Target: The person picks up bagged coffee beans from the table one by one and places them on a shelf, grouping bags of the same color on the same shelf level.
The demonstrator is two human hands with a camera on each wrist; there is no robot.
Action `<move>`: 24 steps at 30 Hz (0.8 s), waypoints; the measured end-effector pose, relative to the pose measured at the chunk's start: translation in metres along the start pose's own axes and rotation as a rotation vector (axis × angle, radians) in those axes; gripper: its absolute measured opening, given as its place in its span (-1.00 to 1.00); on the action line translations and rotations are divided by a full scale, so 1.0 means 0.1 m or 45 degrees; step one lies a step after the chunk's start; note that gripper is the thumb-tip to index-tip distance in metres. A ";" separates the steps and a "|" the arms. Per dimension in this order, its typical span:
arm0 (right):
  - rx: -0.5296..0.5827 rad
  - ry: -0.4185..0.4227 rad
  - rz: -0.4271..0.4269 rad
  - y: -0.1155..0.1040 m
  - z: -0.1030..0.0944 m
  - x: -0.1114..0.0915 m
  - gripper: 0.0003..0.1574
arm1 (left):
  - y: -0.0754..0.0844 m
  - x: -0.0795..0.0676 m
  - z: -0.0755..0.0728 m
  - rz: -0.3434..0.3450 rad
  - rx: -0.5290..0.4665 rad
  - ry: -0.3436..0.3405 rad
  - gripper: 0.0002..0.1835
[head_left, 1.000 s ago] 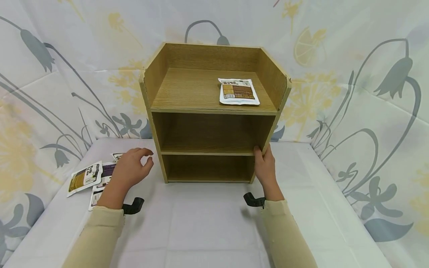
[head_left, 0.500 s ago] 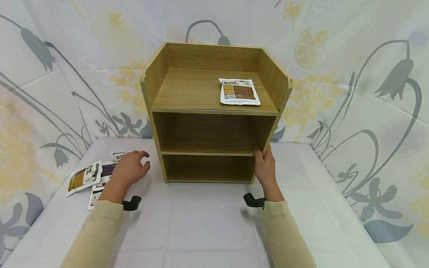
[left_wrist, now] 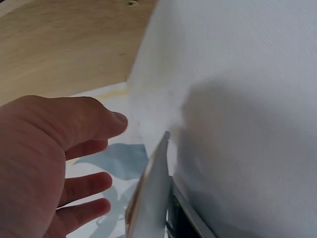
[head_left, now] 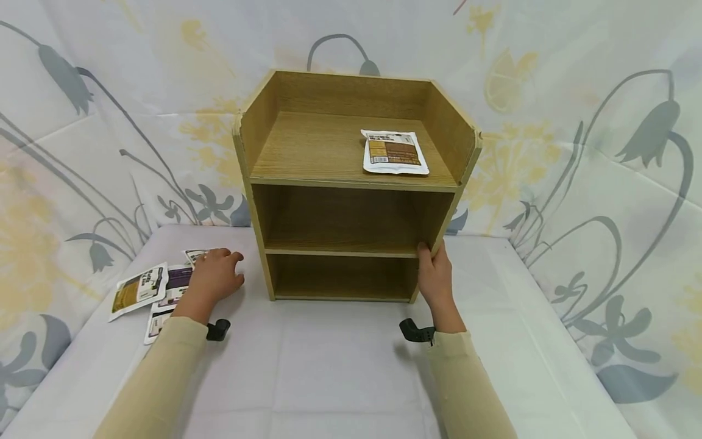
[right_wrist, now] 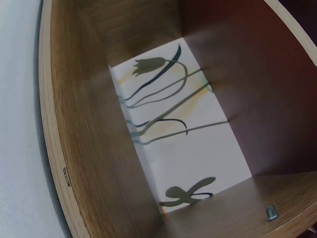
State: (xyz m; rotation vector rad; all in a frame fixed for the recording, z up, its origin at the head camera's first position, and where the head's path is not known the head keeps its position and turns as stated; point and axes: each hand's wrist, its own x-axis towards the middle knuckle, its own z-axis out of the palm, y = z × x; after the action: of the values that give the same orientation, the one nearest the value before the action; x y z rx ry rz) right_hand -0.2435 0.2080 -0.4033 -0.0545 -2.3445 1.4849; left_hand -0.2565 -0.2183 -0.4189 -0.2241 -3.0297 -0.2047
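My left hand [head_left: 216, 277] hovers at the left over a loose pile of flat pouches, its fingers loosely bent and holding nothing. Beside it lie a brown-and-white pouch [head_left: 139, 292], a purple-and-white pouch [head_left: 177, 280] and a white one [head_left: 156, 323] partly covered. Another pouch [head_left: 193, 255] shows behind the hand. In the left wrist view, a pouch [left_wrist: 151, 193] is seen edge-on, apart from the thumb and fingers. My right hand [head_left: 436, 280] grips the right side panel of a small wooden shelf [head_left: 318, 143], thumb on the front. The fingers behind the panel are hidden.
A brown-and-white pouch [head_left: 395, 152] lies on the shelf's top tier, right of centre. Two open compartments are below. The white-covered table [head_left: 334, 366] meets a flower-patterned cloth [head_left: 576, 152] at the back and sides. A metal peg [right_wrist: 271, 213] sticks out inside the shelf.
My left hand has moved slightly left and its fingers have lowered toward the pouches. The right hand keeps its grip on the shelf. The whole view has shifted slightly.
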 end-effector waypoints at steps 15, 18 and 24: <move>0.011 -0.007 -0.006 0.03 0.01 0.01 -0.35 | -0.05 0.04 0.11 0.010 0.186 -0.059 -0.58; 0.012 -0.003 -0.001 0.04 0.01 0.01 -0.35 | -0.06 0.04 0.13 0.027 0.195 -0.046 -0.61; 0.013 0.014 -0.020 0.04 0.00 0.00 -0.35 | -0.06 0.05 0.12 0.052 0.188 -0.012 -0.67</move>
State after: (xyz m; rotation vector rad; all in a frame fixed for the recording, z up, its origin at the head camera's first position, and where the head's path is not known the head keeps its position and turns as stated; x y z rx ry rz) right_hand -0.2445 0.2102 -0.4068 -0.0416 -2.3236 1.4856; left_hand -0.2636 -0.2221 -0.4314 -0.2752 -3.0285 0.0238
